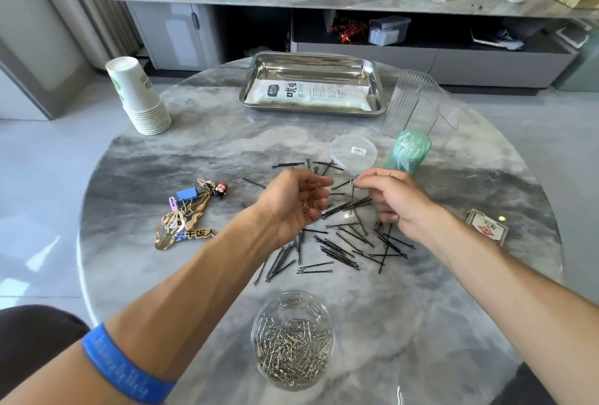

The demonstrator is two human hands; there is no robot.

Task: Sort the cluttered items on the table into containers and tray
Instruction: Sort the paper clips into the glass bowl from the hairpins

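Right hand (393,202) pinches a paper clip (352,192) above scattered bobby pins (340,242); left hand (296,202) cups several clips in curled fingers over the counter (201,158).

Left hand (296,202) cupped palm-up with curled fingers; right hand (389,200) closes a fingertip grip, both forearms outstretched.

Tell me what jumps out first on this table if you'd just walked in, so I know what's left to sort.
The scatter of black hairpins across the middle of the table, under both hands, draws the eye first. The right hand pinches a paper clip above it, and the left hand cups a few more. Nearest the viewer is a clear tub of paper clips; a steel tray holding a white packet stands at the far edge.
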